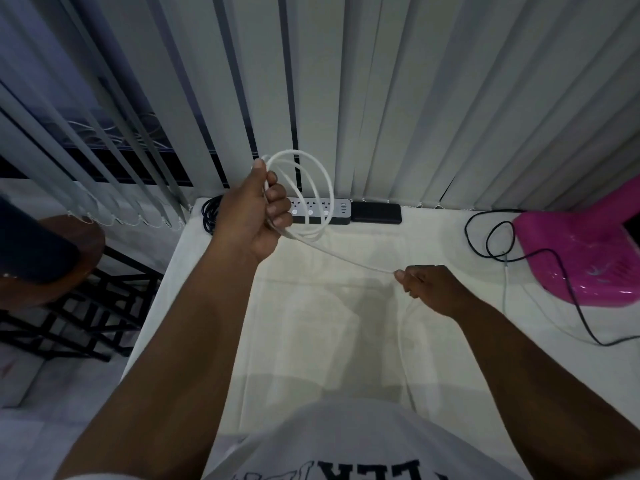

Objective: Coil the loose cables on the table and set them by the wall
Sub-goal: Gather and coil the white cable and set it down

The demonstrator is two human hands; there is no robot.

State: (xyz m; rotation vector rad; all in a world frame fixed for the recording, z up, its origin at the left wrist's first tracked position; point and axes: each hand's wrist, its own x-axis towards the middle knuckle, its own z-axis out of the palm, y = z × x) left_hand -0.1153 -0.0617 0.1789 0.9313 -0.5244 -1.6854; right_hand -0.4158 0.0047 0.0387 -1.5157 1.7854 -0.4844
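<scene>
The left hand was raised above the far left of the table, fingers curled round a few loops of white cable. From there the cable ran down and right to the right hand, which pinched it between thumb and fingertips, the slack trailing off nearer. Good form would call for feeding each new loop the same size (no twisting!), letting the line slide through the pinch. A black cable lay loose at right by the pink basket; another dark coil sat beside the power strip.
</scene>
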